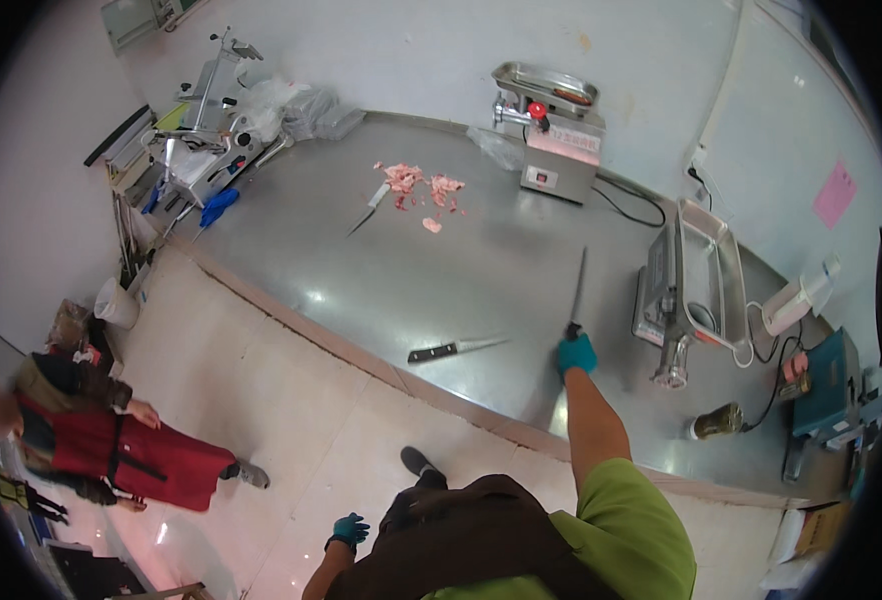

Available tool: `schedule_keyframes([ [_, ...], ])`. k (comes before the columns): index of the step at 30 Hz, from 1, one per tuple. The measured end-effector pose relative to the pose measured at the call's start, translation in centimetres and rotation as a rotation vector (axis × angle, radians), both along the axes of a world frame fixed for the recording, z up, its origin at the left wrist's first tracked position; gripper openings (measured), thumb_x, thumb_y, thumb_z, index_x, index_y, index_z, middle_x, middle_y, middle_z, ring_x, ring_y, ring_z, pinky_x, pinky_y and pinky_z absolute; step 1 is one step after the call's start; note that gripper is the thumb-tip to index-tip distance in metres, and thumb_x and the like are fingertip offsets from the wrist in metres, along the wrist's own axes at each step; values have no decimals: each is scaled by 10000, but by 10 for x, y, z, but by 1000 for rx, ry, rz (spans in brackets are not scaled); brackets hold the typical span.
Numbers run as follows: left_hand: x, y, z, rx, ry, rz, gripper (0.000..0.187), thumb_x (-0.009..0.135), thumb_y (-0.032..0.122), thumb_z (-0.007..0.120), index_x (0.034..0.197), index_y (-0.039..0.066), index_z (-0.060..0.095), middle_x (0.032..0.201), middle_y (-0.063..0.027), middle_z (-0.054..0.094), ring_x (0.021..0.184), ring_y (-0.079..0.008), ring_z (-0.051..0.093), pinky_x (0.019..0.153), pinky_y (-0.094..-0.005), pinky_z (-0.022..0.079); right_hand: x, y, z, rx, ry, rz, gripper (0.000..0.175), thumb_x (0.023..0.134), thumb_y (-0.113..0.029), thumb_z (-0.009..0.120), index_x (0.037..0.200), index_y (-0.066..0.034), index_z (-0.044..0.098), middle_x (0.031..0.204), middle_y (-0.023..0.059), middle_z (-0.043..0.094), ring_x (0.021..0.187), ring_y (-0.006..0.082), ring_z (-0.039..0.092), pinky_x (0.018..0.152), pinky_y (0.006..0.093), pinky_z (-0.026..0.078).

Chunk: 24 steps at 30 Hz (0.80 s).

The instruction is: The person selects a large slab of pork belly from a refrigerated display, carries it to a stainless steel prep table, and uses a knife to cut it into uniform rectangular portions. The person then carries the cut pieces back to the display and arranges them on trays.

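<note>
My right hand (577,354), in a teal glove, is closed on the handle of a sharpening steel (579,289), whose rod points away over the steel worktop (291,225). To the left of that hand lies a knife with a dark riveted handle (433,352). My left hand (351,529), gloved too, hangs beside my brown apron above the floor, its fingers apart and holding nothing. Farther back on the worktop are scraps of raw meat and fat (405,178), with a white-handled knife (379,196) beside them.
A meat grinder (561,157) stands at the back wall, a second grinder (662,285) at the right. A jar (718,421) lies near the right front. A meat slicer (204,161) occupies the far left. A person in a red apron (163,457) stands at the left.
</note>
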State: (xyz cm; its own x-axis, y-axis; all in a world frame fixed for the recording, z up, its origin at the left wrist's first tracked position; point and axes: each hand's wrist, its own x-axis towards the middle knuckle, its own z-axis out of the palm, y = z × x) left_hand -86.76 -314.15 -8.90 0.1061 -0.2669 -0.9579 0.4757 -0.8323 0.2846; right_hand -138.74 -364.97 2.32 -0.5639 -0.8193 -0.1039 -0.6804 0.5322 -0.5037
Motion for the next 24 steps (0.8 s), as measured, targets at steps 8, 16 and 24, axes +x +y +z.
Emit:
schedule_keyframes([
  [8, 124, -164, -1, -49, -224, -173, 406, 1018, 430, 487, 1174, 81, 623, 871, -166, 717, 570, -245, 623, 502, -369, 495, -22, -9, 46, -33, 675, 223, 563, 823, -350, 749, 1278, -62, 587, 1209, 142, 638, 1129, 341, 603, 910, 422, 498],
  [16, 194, -320, 29, -150, -354, -234, 367, 989, 380, 517, 1158, 75, 630, 828, -148, 704, 559, -232, 604, 516, -359, 484, 239, 29, 54, -199, 210, 1288, 339, 785, -163, 720, 1122, -157, 681, 1091, 98, 660, 1090, 319, 596, 1007, 454, 444],
  [24, 285, -415, 85, -132, -449, -289, 387, 948, 363, 545, 1173, 63, 636, 857, -175, 712, 551, -239, 619, 484, -362, 481, 177, -82, 32, -222, 405, 1156, 154, 827, -120, 599, 948, -168, 681, 946, 64, 637, 949, 274, 606, 953, 409, 453],
])
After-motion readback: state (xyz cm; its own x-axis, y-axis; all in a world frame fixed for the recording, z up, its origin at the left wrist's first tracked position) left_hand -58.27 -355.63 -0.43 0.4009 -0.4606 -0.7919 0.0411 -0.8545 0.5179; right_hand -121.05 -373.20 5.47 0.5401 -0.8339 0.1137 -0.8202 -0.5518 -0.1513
